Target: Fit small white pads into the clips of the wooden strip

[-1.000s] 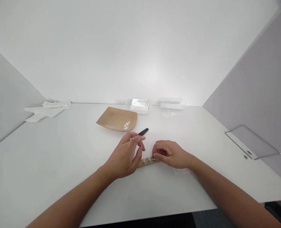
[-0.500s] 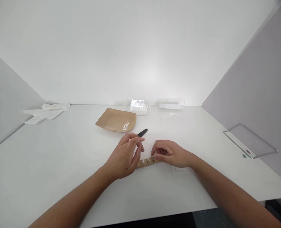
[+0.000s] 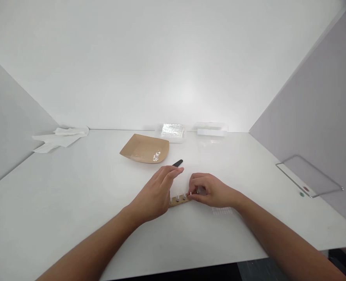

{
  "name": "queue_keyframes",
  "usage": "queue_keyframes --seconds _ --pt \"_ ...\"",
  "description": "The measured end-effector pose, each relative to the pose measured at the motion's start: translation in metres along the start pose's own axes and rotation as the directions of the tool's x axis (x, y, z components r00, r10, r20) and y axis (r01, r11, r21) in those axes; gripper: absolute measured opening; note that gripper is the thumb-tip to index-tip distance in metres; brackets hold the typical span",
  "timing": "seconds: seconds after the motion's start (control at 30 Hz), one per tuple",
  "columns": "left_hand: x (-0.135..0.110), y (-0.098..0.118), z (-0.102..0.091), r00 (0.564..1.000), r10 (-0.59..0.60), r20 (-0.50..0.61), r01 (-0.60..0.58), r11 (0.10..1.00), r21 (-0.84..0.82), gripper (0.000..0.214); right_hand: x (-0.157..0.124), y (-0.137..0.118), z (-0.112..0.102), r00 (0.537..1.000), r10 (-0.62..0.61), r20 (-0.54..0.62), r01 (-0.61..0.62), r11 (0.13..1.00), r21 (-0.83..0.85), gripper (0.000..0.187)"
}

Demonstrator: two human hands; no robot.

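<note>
A narrow tan strip lies on the white table, with several small clear pieces standing on it in a row. At its left end is my left hand, fingers stretched out and apart from any object; part of the strip disappears behind this hand. My right hand pinches a small clear piece between thumb and forefinger, at the strip's right part. Just beyond my left fingertips shows the black end of a slim tool. A clear sheet of small tabs lies under my right wrist.
A tan paper tray holding several white flakes stands farther back. Behind it are a clear plastic-wrapped pack and a white box. White tissues lie back left. A wire frame stands at the right wall beside a small green dot.
My right fingers have closed at the strip, pinching a clear piece. My left fingers have straightened, and the hand covers the strip's left end. The view has shifted slightly.
</note>
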State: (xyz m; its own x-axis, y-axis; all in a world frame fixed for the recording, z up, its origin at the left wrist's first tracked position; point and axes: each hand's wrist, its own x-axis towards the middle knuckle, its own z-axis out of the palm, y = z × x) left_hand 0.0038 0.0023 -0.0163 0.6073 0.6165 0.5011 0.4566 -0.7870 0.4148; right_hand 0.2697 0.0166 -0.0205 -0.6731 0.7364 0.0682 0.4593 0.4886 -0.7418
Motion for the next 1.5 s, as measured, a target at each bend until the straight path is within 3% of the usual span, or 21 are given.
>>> queue_keyframes --seconds 0.3,0.73,1.0,1.2,1.5 --pt "0.003 0.004 -0.002 1.000 0.003 0.004 -0.003 1.000 -0.005 0.049 0.000 -0.002 -0.005 0.996 0.092 0.002 -0.092 0.993 0.079 0.009" --pt "0.005 0.004 -0.004 0.997 0.072 0.009 -0.072 0.997 0.000 0.037 0.002 -0.004 0.002 0.992 0.063 -0.111 -0.055 0.995 0.079 0.008" --pt "0.006 0.008 -0.003 0.997 0.075 -0.014 -0.076 0.995 -0.065 0.034 -0.003 -0.010 0.009 0.962 -0.058 -0.267 0.074 0.996 0.050 0.007" --pt "0.006 0.010 0.000 0.997 0.060 -0.051 -0.066 0.991 -0.120 0.028 -0.005 -0.017 0.020 0.904 -0.179 -0.388 0.172 0.984 -0.054 0.007" --pt "0.007 0.011 0.007 0.992 0.035 -0.124 -0.057 0.982 -0.181 0.013 -0.007 -0.017 0.023 0.844 -0.333 -0.421 0.250 0.938 -0.240 0.009"
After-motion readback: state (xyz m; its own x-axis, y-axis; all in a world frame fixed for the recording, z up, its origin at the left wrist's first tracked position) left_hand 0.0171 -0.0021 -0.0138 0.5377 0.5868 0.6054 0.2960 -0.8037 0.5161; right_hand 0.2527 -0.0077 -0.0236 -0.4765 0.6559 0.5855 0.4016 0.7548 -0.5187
